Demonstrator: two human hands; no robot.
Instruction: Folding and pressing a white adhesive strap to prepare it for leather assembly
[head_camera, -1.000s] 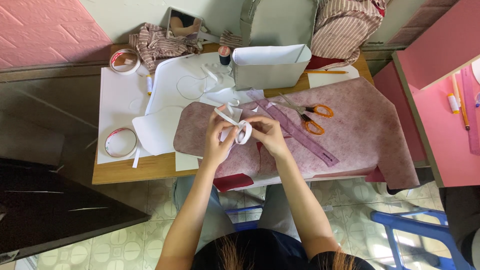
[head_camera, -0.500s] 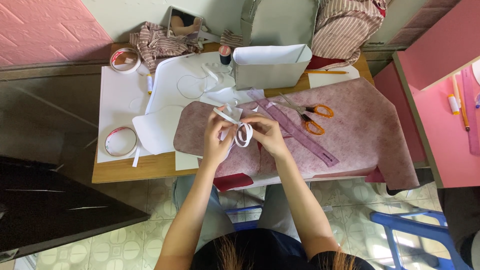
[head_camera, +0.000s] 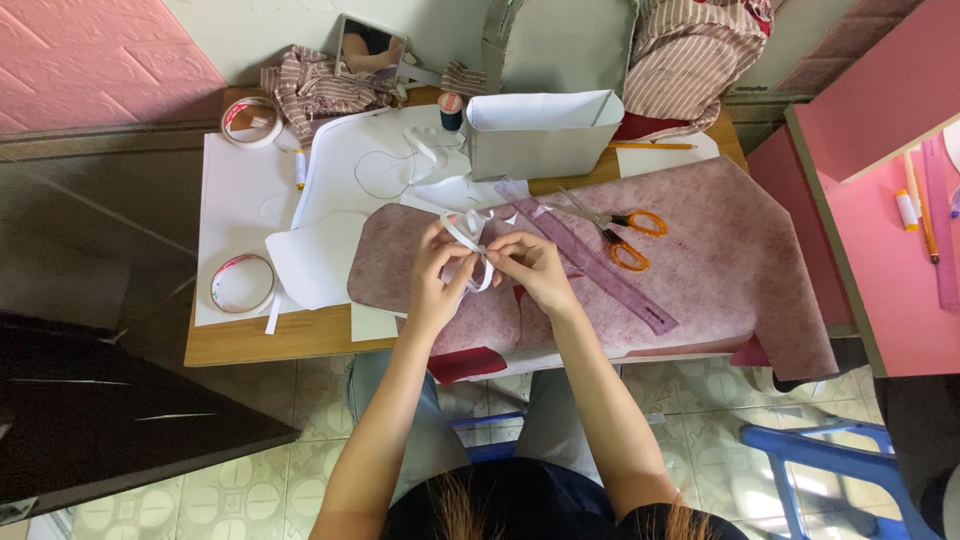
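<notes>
**Two hands pinch a white ribbon over pink fabric**

The fingertips of both hands meet so closely that the exact pinch is hard to read; the ribbon's middle is hidden behind them, and whether it is knotted or only folded cannot be told. The person's head and lap are cut off by the lower edge, and the pink fabric (head_camera: 720, 260) droops over the table's right end, hiding the corner beneath.

The left hand (head_camera: 437, 272) and right hand (head_camera: 530, 268) are both closed in a fine pinch on the white ribbon (head_camera: 462, 228), held just above the fabric near the table's front edge. The ribbon sits between the two hands, its loose loops rising up and away from the fingers toward the white paper box (head_camera: 540, 130), with a short loop hanging below the thumbs.

Its long axis runs roughly from the near side to the far side, tilted a little leftward at the top.

Just right of the hands lie a purple ruler (head_camera: 610, 280), angled diagonally, and orange-handled scissors (head_camera: 625, 235). A tape roll (head_camera: 242, 283) rests on white paper (head_camera: 240, 200) well to the left.
</notes>
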